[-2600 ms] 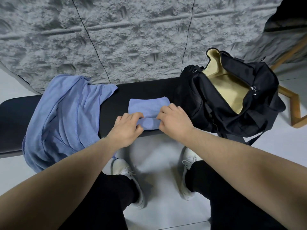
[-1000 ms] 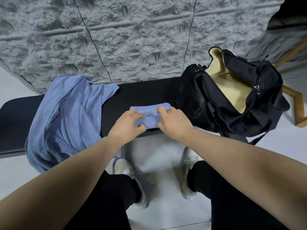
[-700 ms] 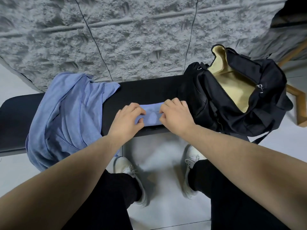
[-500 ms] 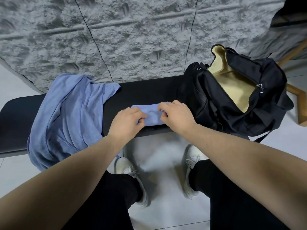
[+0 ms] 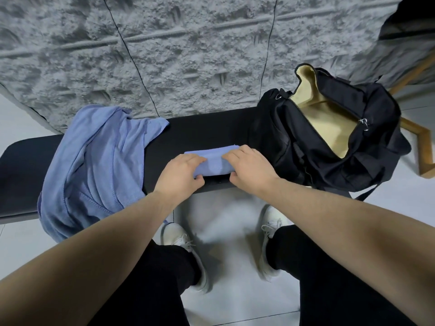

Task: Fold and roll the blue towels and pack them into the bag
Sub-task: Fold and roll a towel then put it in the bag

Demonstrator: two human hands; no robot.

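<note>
- The black surface [image 5: 204, 128] runs across in front of me, carrying everything I work with.
- The black bag [image 5: 334, 147] stands at its right end, unzipped, its tan lining showing; I see no towel inside it, though the bottom is partly hidden.
- A loose heap of blue towels [image 5: 94, 161] lies at the left end, unfolded and hanging over the near edge, well apart from the bag.
- Between the two, near the front edge, lies the rolled towel [image 5: 211, 162], now a short thick bundle with only a narrow flat strip left at its far side.
- By my judgement the roll is almost closed; what is left is to finish it, put it into the bag just to the right, then fold, roll and pack the heap.
- My left hand [image 5: 181, 172] grips the roll's left end, fingers curled over the top and thumb tucked under the near side.
- My right hand [image 5: 249, 170] grips the right end the same way, knuckles up, just beside the bag's wall.
- Both forearms reach forward and inward from my knees, wrists low over the front edge.
</note>
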